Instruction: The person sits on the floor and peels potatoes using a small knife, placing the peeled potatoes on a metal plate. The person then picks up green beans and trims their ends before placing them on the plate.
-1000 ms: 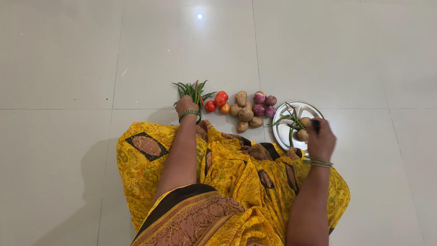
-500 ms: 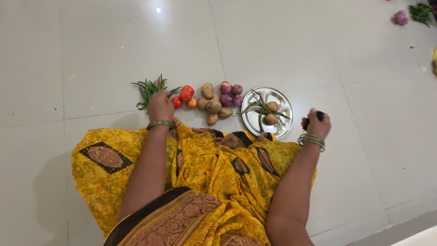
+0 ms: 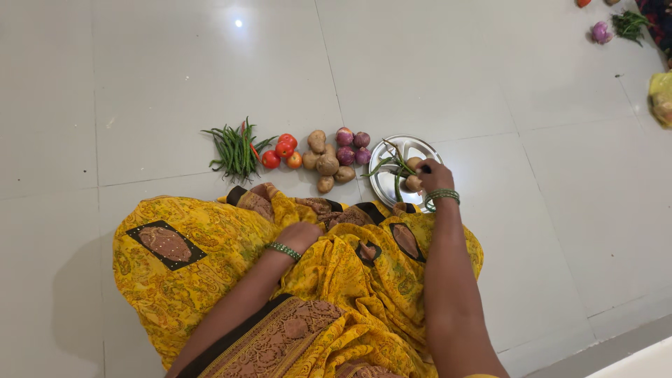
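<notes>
My right hand (image 3: 435, 176) reaches over a round steel plate (image 3: 411, 144) on the white tiled floor, closed on a small black-handled tool that mostly stays hidden. The plate holds two potatoes (image 3: 412, 184) and a few green chillies (image 3: 387, 166); my fingers touch them. My left hand (image 3: 302, 235) rests on the yellow patterned cloth (image 3: 210, 245) over my lap, its fingers tucked into a fold. In a row beyond my knees lie a bunch of green chillies (image 3: 234, 148), red tomatoes (image 3: 281, 151), brown potatoes (image 3: 326, 163) and purple onions (image 3: 351, 145).
At the far top right of the floor lie a purple onion (image 3: 600, 31), a bunch of greens (image 3: 629, 23) and a yellow bundle (image 3: 660, 98) at the frame edge. A raised white edge (image 3: 630, 357) runs along the bottom right.
My left hand left the chilli bunch and came back onto my lap. My right hand swung in from the floor right of the plate onto the plate. The view shifted right.
</notes>
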